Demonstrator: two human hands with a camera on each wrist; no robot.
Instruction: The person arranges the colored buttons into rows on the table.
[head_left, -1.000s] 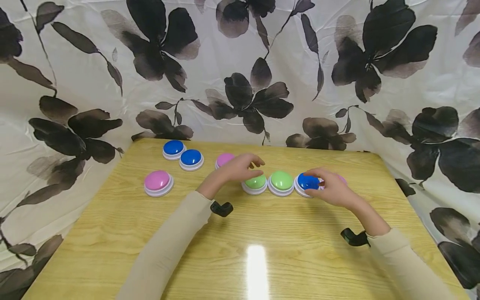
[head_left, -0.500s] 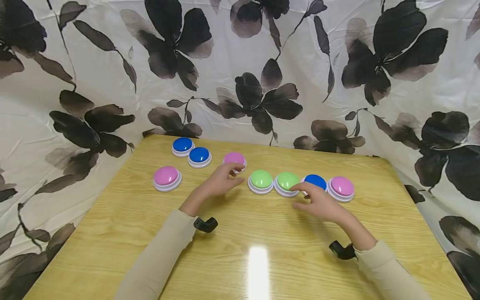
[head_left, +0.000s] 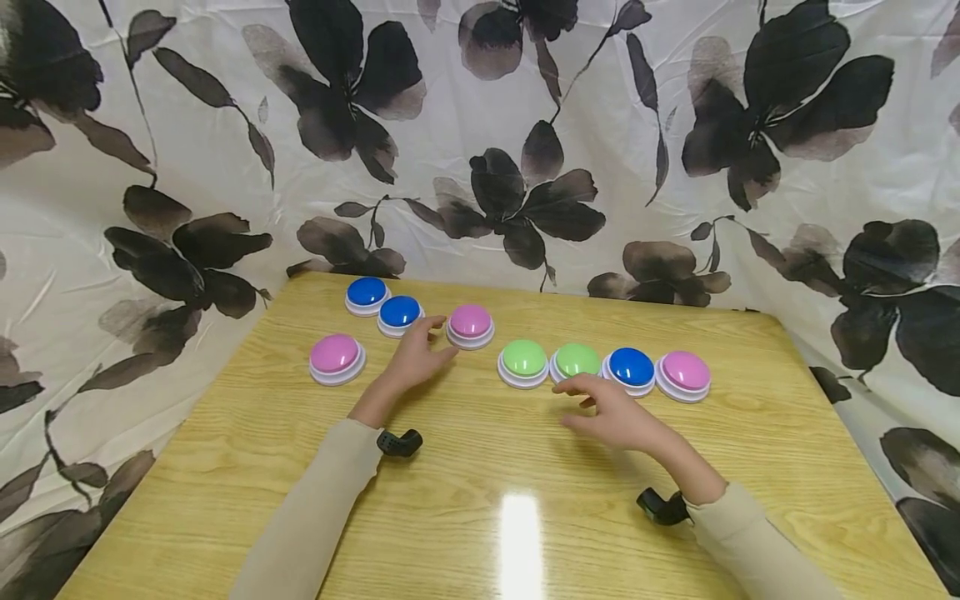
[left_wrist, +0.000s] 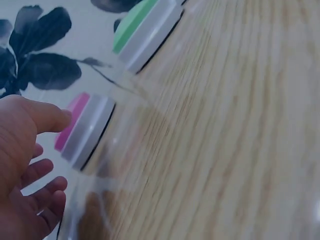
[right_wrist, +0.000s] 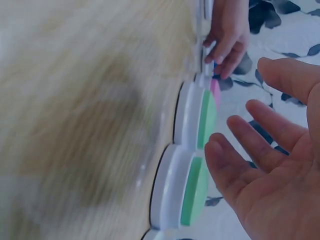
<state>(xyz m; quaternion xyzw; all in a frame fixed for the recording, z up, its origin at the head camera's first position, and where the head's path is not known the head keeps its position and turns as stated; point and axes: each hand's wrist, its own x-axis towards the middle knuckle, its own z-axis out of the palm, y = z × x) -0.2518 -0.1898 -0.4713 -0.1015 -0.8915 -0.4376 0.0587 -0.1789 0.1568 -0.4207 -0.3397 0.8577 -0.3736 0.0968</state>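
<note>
My left hand (head_left: 416,357) hovers above the table between a blue push button (head_left: 400,312) and a pink push button (head_left: 470,322), its fingers relaxed and holding nothing. In the left wrist view the thumb overlaps the edge of that pink button (left_wrist: 85,130). My right hand (head_left: 611,412) hangs in front of the green button (head_left: 577,362), with loose fingers and nothing held; it hides that button's front edge. Another green button (head_left: 524,360) stands left of it. To the right sit a blue button (head_left: 632,368) and a pink button (head_left: 683,372), side by side in the row.
A second pink button (head_left: 335,356) lies at the left, and another blue button (head_left: 367,293) at the back left corner. All have white round bases. The wooden table (head_left: 465,500) meets a floral curtain (head_left: 420,150) behind and at the sides.
Both hands have moved left. The left hand has passed from the green button to beside the blue one; the right has come off the blue button. The view has shifted slightly.
</note>
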